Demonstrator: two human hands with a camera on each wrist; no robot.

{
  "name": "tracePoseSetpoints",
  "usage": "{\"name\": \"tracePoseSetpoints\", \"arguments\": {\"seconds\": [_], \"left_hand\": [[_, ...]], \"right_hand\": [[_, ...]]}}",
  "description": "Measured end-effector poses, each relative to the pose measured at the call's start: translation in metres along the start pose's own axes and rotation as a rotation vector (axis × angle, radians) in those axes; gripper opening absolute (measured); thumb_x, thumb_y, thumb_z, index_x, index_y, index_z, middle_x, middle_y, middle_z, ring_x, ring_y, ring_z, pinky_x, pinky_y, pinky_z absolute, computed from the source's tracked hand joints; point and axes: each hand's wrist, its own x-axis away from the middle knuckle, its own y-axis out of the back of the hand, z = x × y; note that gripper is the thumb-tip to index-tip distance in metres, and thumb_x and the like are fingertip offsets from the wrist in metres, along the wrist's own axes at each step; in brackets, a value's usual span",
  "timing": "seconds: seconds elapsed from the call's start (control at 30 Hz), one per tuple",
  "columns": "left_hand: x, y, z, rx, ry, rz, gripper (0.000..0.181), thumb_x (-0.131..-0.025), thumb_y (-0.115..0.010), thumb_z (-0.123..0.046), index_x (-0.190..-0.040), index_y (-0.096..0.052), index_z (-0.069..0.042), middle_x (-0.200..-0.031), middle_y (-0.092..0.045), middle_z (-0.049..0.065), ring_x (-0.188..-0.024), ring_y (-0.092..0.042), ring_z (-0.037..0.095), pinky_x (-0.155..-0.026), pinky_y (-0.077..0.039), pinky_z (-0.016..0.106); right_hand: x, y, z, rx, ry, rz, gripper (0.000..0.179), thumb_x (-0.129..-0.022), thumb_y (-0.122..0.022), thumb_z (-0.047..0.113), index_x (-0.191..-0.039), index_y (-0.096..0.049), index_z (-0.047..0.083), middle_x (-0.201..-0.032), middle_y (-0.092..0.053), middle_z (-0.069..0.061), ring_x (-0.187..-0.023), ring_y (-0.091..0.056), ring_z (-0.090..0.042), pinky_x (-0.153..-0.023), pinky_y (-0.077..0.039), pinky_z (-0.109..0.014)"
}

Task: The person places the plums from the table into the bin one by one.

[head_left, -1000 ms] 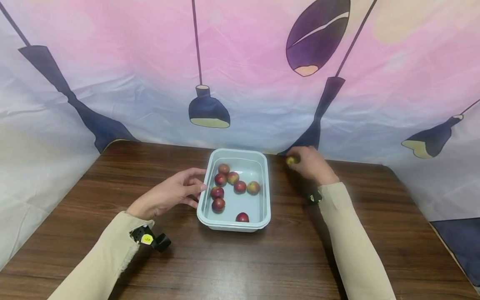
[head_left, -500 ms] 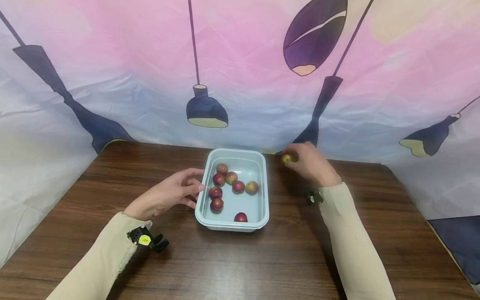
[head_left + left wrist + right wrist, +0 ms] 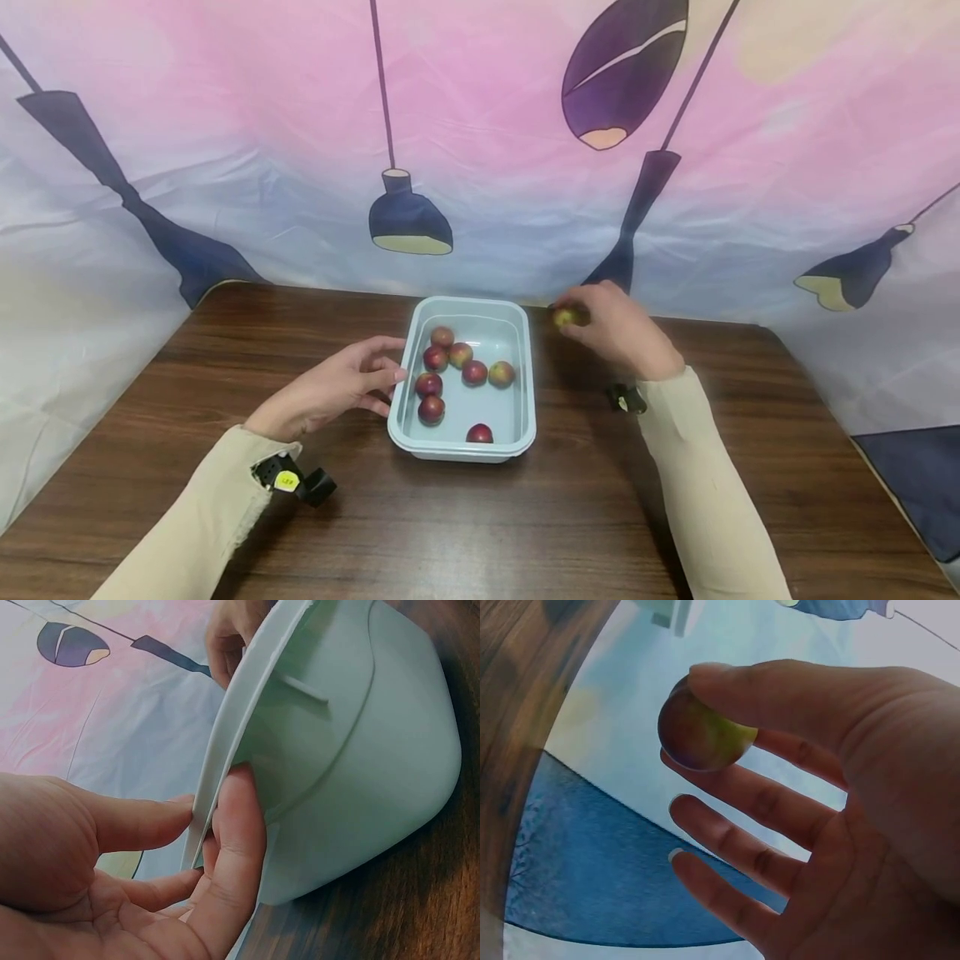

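Observation:
A pale blue-green plastic bin (image 3: pixel 459 452) stands on the table with several red and yellow-green plums (image 3: pixel 474 372) lying loose on its floor. My left hand (image 3: pixel 337 387) pinches the bin's left rim, thumb on the outer lip and fingers curled under it, as the left wrist view (image 3: pixel 225 855) shows from close by. Beyond the bin's right side, near the back of the table, my right hand (image 3: pixel 618 327) holds one plum (image 3: pixel 564 317) between thumb and fingers. In the right wrist view that plum (image 3: pixel 705 727) is dark red with a green patch, and the other fingers are spread below it.
The dark wood-grain table (image 3: pixel 465 533) runs back to a hanging cloth (image 3: pixel 300 167) printed with lamps, close behind the bin and my right hand. A wrist camera mount (image 3: pixel 296 479) sticks out from the left sleeve.
My right hand has moved slightly left with the plum, closer to the bin's right rim. The left hand stays on the rim; the head view has shifted a little.

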Motion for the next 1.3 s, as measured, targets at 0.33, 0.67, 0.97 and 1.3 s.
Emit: {"name": "tracePoseSetpoints", "arguments": {"seconds": [0.33, 0.67, 0.97, 1.3], "left_hand": [[0.0, 0.001, 0.0, 0.003, 0.0, 0.004, 0.06, -0.106, -0.054, -0.012, -0.157, -0.026, 0.001, -0.12, -0.061, 0.026, -0.093, -0.068, 0.022, -0.079, -0.064, 0.034], [0.0, 0.002, 0.001, 0.002, -0.009, 0.01, 0.06, -0.106, -0.054, -0.013, -0.157, -0.025, 0.001, -0.125, -0.058, 0.031, -0.095, -0.069, 0.024, -0.08, -0.064, 0.034], [-0.001, 0.001, 0.002, 0.003, -0.016, 0.008, 0.06, -0.106, -0.054, -0.012, -0.157, -0.025, 0.002, -0.124, -0.059, 0.031, -0.094, -0.069, 0.024, -0.08, -0.064, 0.034], [0.0, 0.001, 0.0, 0.002, -0.003, 0.006, 0.06, -0.106, -0.054, -0.013, -0.157, -0.026, 0.0, -0.124, -0.059, 0.029, -0.094, -0.069, 0.024, -0.079, -0.064, 0.034]], "right_hand": [[0.009, 0.007, 0.019, -0.016, -0.021, 0.011, 0.025, -0.093, -0.073, 0.016, -0.118, -0.073, 0.017, -0.105, -0.072, 0.001, -0.102, -0.055, -0.023, -0.099, -0.048, -0.044], [0.018, 0.011, 0.031, -0.024, 0.01, 0.022, 0.026, -0.093, -0.073, 0.016, -0.119, -0.073, 0.019, -0.11, -0.07, 0.002, -0.104, -0.054, -0.021, -0.098, -0.049, -0.043], [0.023, 0.014, 0.039, -0.05, 0.104, 0.031, 0.027, -0.092, -0.075, 0.019, -0.12, -0.073, 0.021, -0.112, -0.07, 0.005, -0.106, -0.058, -0.02, -0.098, -0.047, -0.04], [0.028, 0.016, 0.052, -0.068, 0.142, 0.059, 0.032, -0.09, -0.08, 0.02, -0.121, -0.073, 0.019, -0.113, -0.07, 0.006, -0.111, -0.059, -0.021, -0.1, -0.05, -0.04]]}}
